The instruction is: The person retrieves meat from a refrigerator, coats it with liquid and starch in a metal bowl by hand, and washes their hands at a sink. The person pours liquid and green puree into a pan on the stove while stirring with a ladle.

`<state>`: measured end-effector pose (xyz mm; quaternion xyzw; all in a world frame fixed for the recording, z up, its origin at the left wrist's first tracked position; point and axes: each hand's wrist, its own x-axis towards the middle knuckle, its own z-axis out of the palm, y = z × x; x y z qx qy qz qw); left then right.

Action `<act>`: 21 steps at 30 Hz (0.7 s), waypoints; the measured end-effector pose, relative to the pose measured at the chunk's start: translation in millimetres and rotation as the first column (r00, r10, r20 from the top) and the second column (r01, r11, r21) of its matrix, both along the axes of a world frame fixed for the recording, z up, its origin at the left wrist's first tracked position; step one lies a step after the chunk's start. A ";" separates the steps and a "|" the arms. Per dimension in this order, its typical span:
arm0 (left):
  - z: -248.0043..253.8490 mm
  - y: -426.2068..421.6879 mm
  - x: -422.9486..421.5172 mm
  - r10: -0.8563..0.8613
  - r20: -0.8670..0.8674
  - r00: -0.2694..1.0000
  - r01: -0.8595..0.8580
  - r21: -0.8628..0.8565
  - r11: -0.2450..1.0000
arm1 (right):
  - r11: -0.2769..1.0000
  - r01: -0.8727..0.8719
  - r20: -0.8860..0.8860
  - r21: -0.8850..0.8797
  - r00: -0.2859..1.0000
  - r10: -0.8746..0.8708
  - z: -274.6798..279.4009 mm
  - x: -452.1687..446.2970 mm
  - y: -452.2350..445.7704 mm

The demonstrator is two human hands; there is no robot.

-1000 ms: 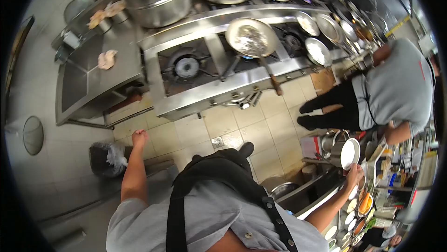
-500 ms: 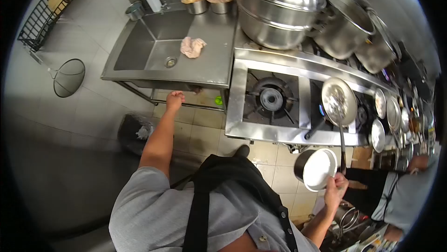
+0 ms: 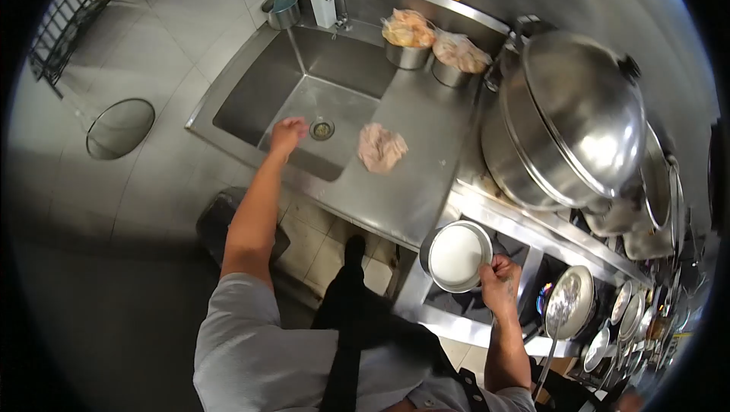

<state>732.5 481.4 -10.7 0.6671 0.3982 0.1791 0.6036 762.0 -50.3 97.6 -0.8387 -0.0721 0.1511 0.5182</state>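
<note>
My right hand (image 3: 500, 284) grips the near side of a round metal pot (image 3: 460, 255). The pot is held above the left stove burner, and its inside looks white; whether that is a liquid or the pot's lining I cannot tell. My left hand (image 3: 289, 138) hangs over the front of the steel sink (image 3: 251, 104), fingers curled in, with nothing visible in them. Close to it is the sink's drain (image 3: 322, 129). A crumpled pinkish cloth (image 3: 382, 148) lies on the steel drainboard right of the basin.
Along the back stand a soap bottle (image 3: 323, 5), a small metal pot (image 3: 281, 10) and two bag-topped containers (image 3: 409, 43). A large lidded steamer (image 3: 570, 115) stands at right. A pan (image 3: 570, 302) sits over a lit burner. A bin (image 3: 228, 222) is at left.
I have turned and moved toward the sink. The pot in my right hand has gone from in front of the stove to above its left burner. My left hand has come over the sink.
</note>
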 end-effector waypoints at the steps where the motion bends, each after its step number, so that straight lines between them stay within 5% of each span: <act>1: -0.1 21.5 31.6 -0.021 0.052 0.998 0.020 0.024 1.000 | 1.000 -0.022 -0.012 0.019 1.000 0.022 1.9 15.9 26.2; 5: -39.1 114.7 163.9 -0.152 0.181 0.972 0.133 0.116 0.984 | 0.998 -0.030 -0.017 -0.063 0.999 0.029 2.3 79.5 132.7; 8: -38.4 151.8 236.6 -0.095 0.179 0.979 0.080 0.087 0.993 | 0.998 -0.048 -0.051 -0.049 0.998 0.046 -0.6 125.5 209.3; 10: -80.6 193.9 290.6 -0.032 0.149 0.988 0.017 0.103 0.995 | 0.995 -0.076 -0.003 -0.068 0.997 0.076 -7.0 157.6 255.3; 14: -65.3 195.8 314.1 -0.030 0.067 0.997 0.037 -0.103 0.994 | 0.983 -0.139 0.093 -0.119 0.984 0.150 -39.9 225.2 339.6; 17: -75.1 208.2 324.3 -0.376 0.238 0.896 0.419 -0.165 0.893 | 0.973 -0.141 0.120 -0.183 0.979 0.165 -36.6 258.0 410.1; 20: -65.8 211.7 328.6 -0.412 0.219 0.884 0.458 -0.233 0.858 | 0.946 -0.188 0.231 -0.263 0.940 0.251 -57.3 296.8 469.7; 21: -75.6 214.7 335.5 -0.263 0.187 0.947 0.293 -0.163 0.942 | 0.961 -0.167 0.174 -0.222 0.963 0.207 -59.1 304.0 489.0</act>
